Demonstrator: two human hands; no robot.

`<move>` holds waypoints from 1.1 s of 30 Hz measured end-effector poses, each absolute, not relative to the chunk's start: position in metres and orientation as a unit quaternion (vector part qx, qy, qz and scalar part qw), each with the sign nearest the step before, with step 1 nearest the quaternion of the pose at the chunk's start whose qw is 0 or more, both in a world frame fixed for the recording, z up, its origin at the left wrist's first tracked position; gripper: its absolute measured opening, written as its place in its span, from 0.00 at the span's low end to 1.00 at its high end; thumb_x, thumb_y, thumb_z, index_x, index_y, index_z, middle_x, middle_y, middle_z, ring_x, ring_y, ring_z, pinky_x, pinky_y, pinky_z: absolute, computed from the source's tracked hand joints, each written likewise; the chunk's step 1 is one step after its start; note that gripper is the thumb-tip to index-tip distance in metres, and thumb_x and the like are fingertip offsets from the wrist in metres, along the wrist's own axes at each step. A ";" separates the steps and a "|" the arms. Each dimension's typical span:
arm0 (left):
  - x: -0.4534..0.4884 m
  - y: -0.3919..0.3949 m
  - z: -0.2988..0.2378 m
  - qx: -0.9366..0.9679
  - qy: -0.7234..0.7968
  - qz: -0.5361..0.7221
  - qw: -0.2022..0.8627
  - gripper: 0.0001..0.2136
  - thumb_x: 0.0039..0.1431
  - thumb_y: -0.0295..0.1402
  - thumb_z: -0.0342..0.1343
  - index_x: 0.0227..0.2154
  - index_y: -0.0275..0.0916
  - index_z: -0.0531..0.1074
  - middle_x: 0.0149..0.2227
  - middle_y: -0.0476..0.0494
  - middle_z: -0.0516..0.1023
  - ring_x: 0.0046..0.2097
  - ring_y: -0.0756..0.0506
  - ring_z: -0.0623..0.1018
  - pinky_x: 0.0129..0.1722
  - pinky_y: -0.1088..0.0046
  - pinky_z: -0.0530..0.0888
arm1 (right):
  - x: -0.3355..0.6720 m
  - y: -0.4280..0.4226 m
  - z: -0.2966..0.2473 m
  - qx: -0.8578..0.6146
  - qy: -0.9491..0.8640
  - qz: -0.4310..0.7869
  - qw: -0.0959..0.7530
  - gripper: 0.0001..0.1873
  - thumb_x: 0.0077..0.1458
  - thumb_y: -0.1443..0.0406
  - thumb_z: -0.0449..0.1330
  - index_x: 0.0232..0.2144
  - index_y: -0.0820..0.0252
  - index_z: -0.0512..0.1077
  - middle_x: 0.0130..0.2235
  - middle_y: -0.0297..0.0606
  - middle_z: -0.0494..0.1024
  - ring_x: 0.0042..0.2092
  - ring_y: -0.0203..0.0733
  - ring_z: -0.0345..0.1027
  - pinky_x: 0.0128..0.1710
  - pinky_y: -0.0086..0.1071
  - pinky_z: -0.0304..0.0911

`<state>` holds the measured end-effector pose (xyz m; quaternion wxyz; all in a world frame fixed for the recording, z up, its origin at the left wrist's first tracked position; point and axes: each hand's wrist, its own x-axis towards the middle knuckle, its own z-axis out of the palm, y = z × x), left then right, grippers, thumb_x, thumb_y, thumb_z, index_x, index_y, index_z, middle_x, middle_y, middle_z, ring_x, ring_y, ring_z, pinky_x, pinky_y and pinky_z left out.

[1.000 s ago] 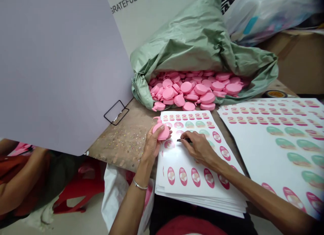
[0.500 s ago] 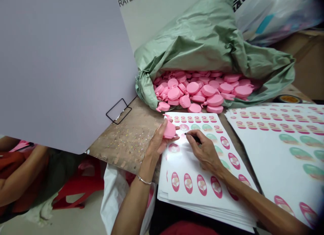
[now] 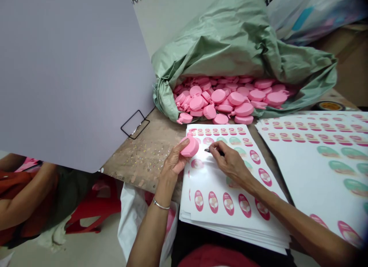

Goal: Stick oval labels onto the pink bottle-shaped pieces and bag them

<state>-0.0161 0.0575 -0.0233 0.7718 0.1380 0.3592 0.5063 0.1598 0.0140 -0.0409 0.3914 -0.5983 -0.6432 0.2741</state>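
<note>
My left hand (image 3: pixel 176 156) grips a pink round plastic case (image 3: pixel 189 146) with a small tab at its top. Thumb and fingers hold the case over the left part of a sticker sheet (image 3: pixel 212 180). In my right hand (image 3: pixel 228 159) is a small dark pen-like tool (image 3: pixel 220 151), pinched between thumb and fingers. Its tip points left toward the case, with a small gap between them. I cannot make out whether anything clings to the tip. The sheet tops a stack and carries pink oval, green and small rectangular stickers.
A green sack (image 3: pixel 218 54) spills many pink cases (image 3: pixel 220 96) behind the sheets. More sticker sheets (image 3: pixel 304 175) lie to the right, near a tape roll (image 3: pixel 330 106). A grey panel (image 3: pixel 71 75) stands left. Below it are another person's arm (image 3: pixel 27 200) and a red stool (image 3: pixel 94 205).
My left hand has turned the pink case slightly and shifted a little left, its fingers less spread. The tool's tip has moved slightly left. The view has shifted a little.
</note>
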 end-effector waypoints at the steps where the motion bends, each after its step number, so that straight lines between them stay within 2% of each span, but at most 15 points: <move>1: -0.017 0.058 -0.025 0.128 0.355 0.510 0.773 0.07 0.53 0.21 0.59 0.36 0.33 0.74 0.34 0.43 0.81 0.33 0.50 0.79 0.36 0.77 0.78 | 0.161 0.012 -0.047 -0.602 -0.656 0.260 0.374 0.11 0.61 0.57 0.51 0.33 0.56 0.68 0.32 0.36 0.76 0.32 0.40 0.66 0.34 0.34 0.58; 6: -0.011 0.059 -0.030 0.174 0.319 0.458 0.811 0.10 0.57 0.29 0.57 0.42 0.30 0.71 0.41 0.33 0.80 0.41 0.41 0.81 0.43 0.61 0.78 | 0.157 0.009 -0.066 -0.611 -0.715 0.167 0.298 0.08 0.60 0.62 0.52 0.32 0.57 0.69 0.31 0.36 0.76 0.34 0.43 0.66 0.38 0.38 0.54; 8: -0.007 0.061 -0.033 0.230 0.342 0.453 0.790 0.12 0.56 0.31 0.59 0.41 0.30 0.71 0.40 0.30 0.80 0.39 0.41 0.81 0.41 0.62 0.78 | 0.155 0.008 -0.066 -0.608 -0.728 0.147 0.280 0.08 0.60 0.63 0.52 0.32 0.57 0.69 0.30 0.36 0.76 0.35 0.43 0.65 0.38 0.38 0.52; 11: -0.003 0.066 -0.040 0.292 0.376 0.457 0.751 0.13 0.51 0.30 0.64 0.38 0.31 0.70 0.36 0.33 0.81 0.32 0.45 0.81 0.36 0.68 0.78 | 0.153 0.008 -0.064 -0.611 -0.729 0.144 0.274 0.07 0.60 0.63 0.53 0.32 0.57 0.69 0.31 0.35 0.76 0.35 0.43 0.64 0.38 0.37 0.50; 14: -0.001 0.071 -0.047 0.316 0.367 0.442 0.755 0.13 0.48 0.29 0.65 0.37 0.32 0.70 0.35 0.34 0.81 0.30 0.46 0.81 0.33 0.73 0.77 | 0.152 0.008 -0.063 -0.622 -0.720 0.145 0.272 0.06 0.60 0.64 0.53 0.33 0.58 0.69 0.31 0.35 0.76 0.34 0.42 0.64 0.37 0.36 0.49; 21: 0.002 0.070 -0.053 0.325 0.387 0.434 0.746 0.17 0.47 0.30 0.65 0.41 0.33 0.70 0.32 0.38 0.81 0.32 0.43 0.81 0.34 0.68 0.78 | 0.151 0.004 -0.069 -0.608 -0.747 0.064 0.261 0.08 0.61 0.64 0.52 0.33 0.59 0.70 0.30 0.36 0.75 0.35 0.42 0.62 0.37 0.36 0.47; 25: 0.004 0.070 -0.054 0.332 0.393 0.434 0.740 0.18 0.48 0.31 0.64 0.42 0.34 0.69 0.31 0.40 0.80 0.32 0.43 0.82 0.33 0.68 0.78 | 0.152 0.003 -0.071 -0.601 -0.754 0.024 0.264 0.09 0.61 0.64 0.53 0.32 0.59 0.70 0.29 0.36 0.74 0.34 0.42 0.62 0.38 0.37 0.47; 33: 0.006 0.069 -0.051 0.314 0.394 0.431 0.749 0.13 0.49 0.29 0.64 0.36 0.30 0.70 0.29 0.37 0.80 0.31 0.44 0.81 0.38 0.67 0.77 | 0.155 0.005 -0.069 -0.576 -0.760 0.082 0.289 0.09 0.59 0.65 0.52 0.29 0.58 0.69 0.27 0.35 0.73 0.32 0.40 0.61 0.37 0.36 0.47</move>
